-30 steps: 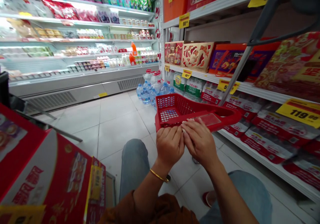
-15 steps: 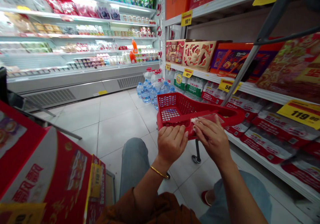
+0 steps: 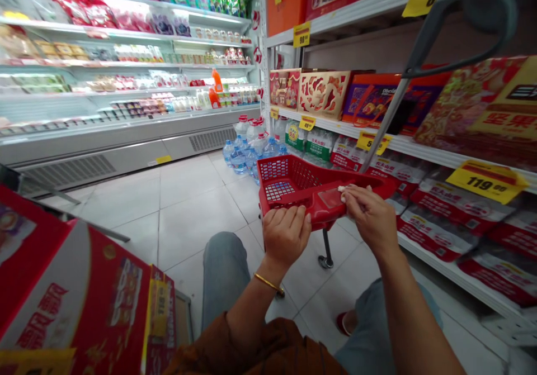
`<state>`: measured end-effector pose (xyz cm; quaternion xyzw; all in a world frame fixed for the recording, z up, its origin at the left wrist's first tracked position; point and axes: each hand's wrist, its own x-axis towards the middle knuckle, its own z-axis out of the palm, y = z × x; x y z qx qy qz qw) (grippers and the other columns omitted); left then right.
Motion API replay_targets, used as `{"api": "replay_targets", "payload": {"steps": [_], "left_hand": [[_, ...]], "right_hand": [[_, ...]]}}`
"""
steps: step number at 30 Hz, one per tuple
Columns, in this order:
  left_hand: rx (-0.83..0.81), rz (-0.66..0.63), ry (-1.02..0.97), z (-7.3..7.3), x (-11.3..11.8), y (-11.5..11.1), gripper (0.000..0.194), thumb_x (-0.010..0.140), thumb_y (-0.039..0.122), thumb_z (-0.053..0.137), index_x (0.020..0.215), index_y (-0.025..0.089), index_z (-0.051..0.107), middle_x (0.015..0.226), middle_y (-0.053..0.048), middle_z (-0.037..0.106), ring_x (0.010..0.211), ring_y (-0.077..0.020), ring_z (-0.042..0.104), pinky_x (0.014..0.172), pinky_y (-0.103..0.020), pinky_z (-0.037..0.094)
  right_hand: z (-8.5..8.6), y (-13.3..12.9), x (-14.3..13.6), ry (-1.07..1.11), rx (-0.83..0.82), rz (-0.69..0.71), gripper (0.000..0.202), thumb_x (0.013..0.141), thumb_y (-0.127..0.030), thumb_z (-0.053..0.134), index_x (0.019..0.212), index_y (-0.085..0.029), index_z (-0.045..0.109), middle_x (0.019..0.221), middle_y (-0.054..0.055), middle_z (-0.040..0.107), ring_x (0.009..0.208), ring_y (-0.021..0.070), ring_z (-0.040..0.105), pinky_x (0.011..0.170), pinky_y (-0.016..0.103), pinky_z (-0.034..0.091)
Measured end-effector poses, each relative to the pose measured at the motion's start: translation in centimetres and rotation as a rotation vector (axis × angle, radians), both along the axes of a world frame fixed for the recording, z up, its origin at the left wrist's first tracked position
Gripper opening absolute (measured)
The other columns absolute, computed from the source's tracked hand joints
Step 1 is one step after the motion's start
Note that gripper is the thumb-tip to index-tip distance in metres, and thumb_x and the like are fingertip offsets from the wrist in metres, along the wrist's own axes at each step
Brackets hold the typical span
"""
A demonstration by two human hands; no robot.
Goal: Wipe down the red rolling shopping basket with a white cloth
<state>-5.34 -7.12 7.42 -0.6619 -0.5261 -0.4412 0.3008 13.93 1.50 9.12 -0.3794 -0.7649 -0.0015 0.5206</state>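
Note:
A red plastic shopping basket cart (image 3: 293,182) stands in front of me, its perforated basket part toward the left. My left hand (image 3: 286,232) is closed over the near rim of the cart, a gold bracelet on the wrist. Pinched in the fingers of my right hand (image 3: 369,213) is a small white wad (image 3: 342,190), perhaps tissue, at the right part of the cart's flat red panel (image 3: 329,197). The metal pole (image 3: 388,115) with a dark grey handle (image 3: 461,34) rises behind my right hand.
Water bottles (image 3: 251,150) stand on the floor beyond the cart. Shelving (image 3: 428,148) with gift boxes and bottle packs runs along the right. A refrigerated display (image 3: 168,134) fills the back left. Red boxes (image 3: 88,285) are close on the left. My knee (image 3: 224,274) shows below.
My right hand has moved right along the cart's panel with the white wad, away from my left hand. My left hand keeps its hold on the rim. The view has shifted slightly.

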Motion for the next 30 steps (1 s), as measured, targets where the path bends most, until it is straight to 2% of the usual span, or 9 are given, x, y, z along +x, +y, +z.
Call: {"api": "replay_targets", "payload": {"steps": [3, 6, 9, 12, 23, 30], "left_hand": [[0.016, 0.008, -0.023, 0.1, 0.2, 0.0, 0.016, 0.088, 0.023, 0.057, 0.098, 0.017, 0.067, 0.089, -0.005, 0.074, 0.076, -0.0200, 0.062, 0.076, -0.038, 0.038], [0.006, 0.013, -0.028, 0.2, 0.3, -0.1, 0.015, 0.089, 0.023, 0.056, 0.098, 0.017, 0.067, 0.088, -0.005, 0.074, 0.075, -0.0200, 0.061, 0.075, -0.038, 0.037], [-0.003, 0.011, -0.013, 0.2, 0.2, -0.2, 0.017, 0.090, 0.021, 0.052, 0.098, 0.015, 0.067, 0.090, -0.007, 0.074, 0.075, -0.0202, 0.061, 0.074, -0.038, 0.037], [0.000, 0.004, 0.008, 0.2, 0.0, -0.3, 0.019, 0.090, 0.019, 0.050, 0.099, 0.014, 0.066, 0.092, -0.008, 0.074, 0.074, -0.0198, 0.061, 0.073, -0.038, 0.038], [0.011, 0.012, 0.082, 0.3, -0.3, -0.3, 0.019, 0.090, 0.024, 0.055, 0.101, 0.014, 0.067, 0.089, -0.007, 0.074, 0.074, -0.0185, 0.063, 0.075, -0.036, 0.040], [0.024, 0.006, 0.077, 0.3, -0.5, -0.2, 0.019, 0.090, 0.024, 0.056, 0.101, 0.014, 0.067, 0.089, -0.007, 0.075, 0.074, -0.0192, 0.063, 0.076, -0.036, 0.039]], "right_hand": [[0.4, -1.1, -1.4, -0.026, 0.018, -0.024, 0.024, 0.091, -0.034, 0.052, 0.092, -0.022, 0.073, 0.098, 0.007, 0.075, 0.097, 0.0254, 0.070, 0.102, 0.051, 0.048], [0.7, -2.8, -3.7, -0.061, 0.058, 0.015, 0.022, 0.093, -0.029, 0.051, 0.095, -0.022, 0.072, 0.097, 0.007, 0.075, 0.095, 0.0227, 0.070, 0.099, 0.044, 0.051], [0.6, -4.4, -5.9, -0.133, 0.106, 0.101, 0.022, 0.093, -0.026, 0.051, 0.099, -0.021, 0.071, 0.102, 0.007, 0.074, 0.100, 0.0213, 0.068, 0.103, 0.043, 0.048], [0.3, -5.1, -6.8, -0.165, 0.126, 0.095, 0.022, 0.093, -0.025, 0.050, 0.100, -0.021, 0.070, 0.103, 0.007, 0.074, 0.102, 0.0209, 0.067, 0.105, 0.043, 0.046], [-0.3, -3.8, -5.1, -0.129, 0.172, -0.014, 0.017, 0.092, -0.029, 0.055, 0.096, -0.022, 0.071, 0.102, 0.004, 0.075, 0.099, 0.0191, 0.069, 0.117, 0.050, 0.026], [-0.3, -1.8, -2.4, -0.022, 0.074, -0.064, 0.024, 0.092, -0.037, 0.053, 0.090, -0.023, 0.073, 0.097, 0.004, 0.076, 0.096, 0.0222, 0.071, 0.113, 0.058, 0.027]]}}
